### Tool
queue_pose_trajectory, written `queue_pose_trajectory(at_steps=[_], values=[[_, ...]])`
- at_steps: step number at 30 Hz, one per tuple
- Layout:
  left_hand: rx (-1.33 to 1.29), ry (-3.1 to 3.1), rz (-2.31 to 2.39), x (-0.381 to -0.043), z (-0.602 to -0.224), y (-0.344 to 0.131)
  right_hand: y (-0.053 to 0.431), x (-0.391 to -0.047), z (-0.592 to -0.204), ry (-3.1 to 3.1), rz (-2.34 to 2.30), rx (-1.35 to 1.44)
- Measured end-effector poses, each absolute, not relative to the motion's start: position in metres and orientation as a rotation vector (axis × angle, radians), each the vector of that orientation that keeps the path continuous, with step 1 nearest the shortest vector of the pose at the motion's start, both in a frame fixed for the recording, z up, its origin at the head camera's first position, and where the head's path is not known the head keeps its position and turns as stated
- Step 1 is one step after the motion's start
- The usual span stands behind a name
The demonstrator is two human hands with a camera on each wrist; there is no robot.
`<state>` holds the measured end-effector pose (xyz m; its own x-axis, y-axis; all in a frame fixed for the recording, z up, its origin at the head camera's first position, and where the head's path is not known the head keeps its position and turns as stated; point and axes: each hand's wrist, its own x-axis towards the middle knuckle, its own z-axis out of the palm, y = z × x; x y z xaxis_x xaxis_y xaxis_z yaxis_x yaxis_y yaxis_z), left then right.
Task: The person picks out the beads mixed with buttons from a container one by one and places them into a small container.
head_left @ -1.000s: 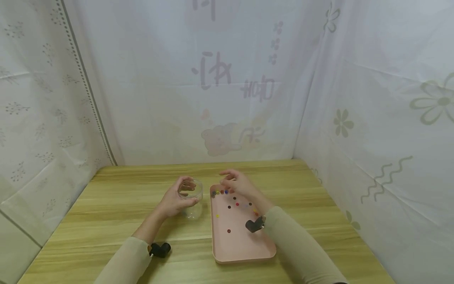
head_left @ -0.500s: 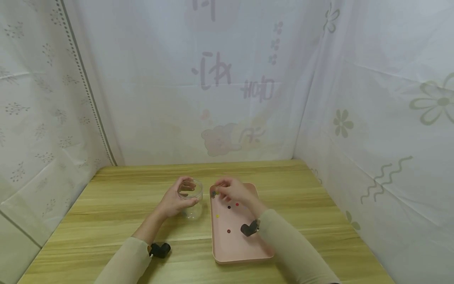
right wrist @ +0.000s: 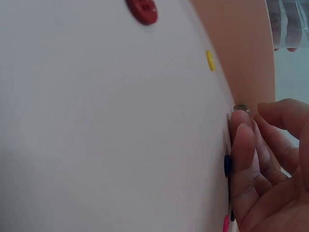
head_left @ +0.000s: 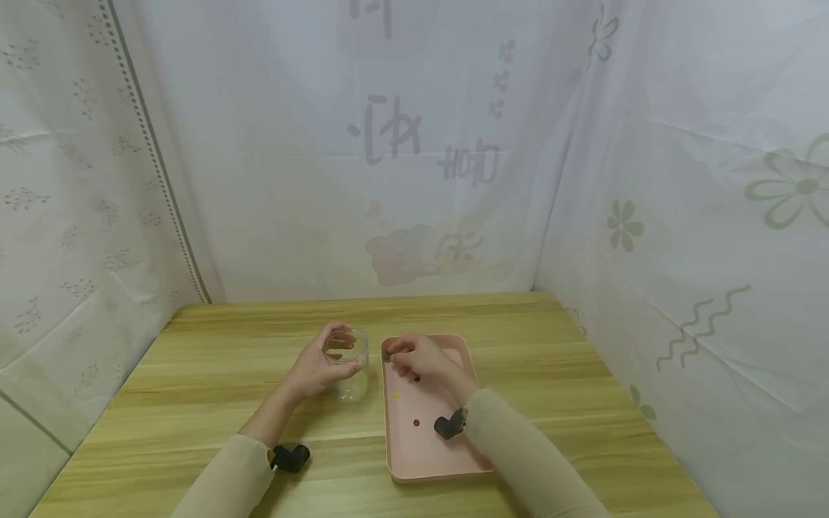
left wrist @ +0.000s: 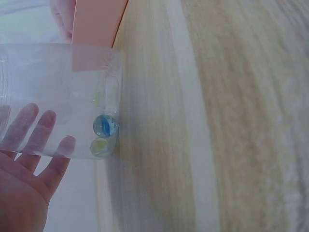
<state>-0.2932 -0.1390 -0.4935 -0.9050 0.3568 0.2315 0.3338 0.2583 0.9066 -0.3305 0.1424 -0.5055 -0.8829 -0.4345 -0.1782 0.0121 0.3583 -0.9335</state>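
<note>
My left hand (head_left: 322, 365) grips a clear jar (head_left: 352, 378) around its side, upright on the table left of the tray. Marbles lie at the bottom of the jar, among them a blue-streaked marble (left wrist: 105, 125) and a yellow-green marble (left wrist: 100, 147). Over the far left corner of the pink tray (head_left: 406, 460) reaches my right hand (head_left: 421, 360), its fingers bent and its fingertips right at a greyish marble (right wrist: 241, 108) by the tray wall. Thumb and fingers stand a little apart in the right wrist view.
A red button (right wrist: 144, 10), a yellow button (right wrist: 210, 60) and a dark blue button (right wrist: 227, 166) lie in the tray, with a pink one (right wrist: 226, 224) partly hidden by my right hand. White patterned curtains (head_left: 291, 216) enclose the wooden table (head_left: 194, 388).
My right hand has moved left and down from above the tray's far edge into its far left corner, covering pieces there. My left hand and the jar have stayed in place.
</note>
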Motion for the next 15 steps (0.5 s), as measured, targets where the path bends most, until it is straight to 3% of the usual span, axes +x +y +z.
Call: queue_pose_trajectory(at_steps=[15], values=[[0.674, 2.467, 1.787, -0.2927, -0.4928, -0.1389, 0.1389, -0.3303, -0.5105, 2.399, -1.415, -0.401]])
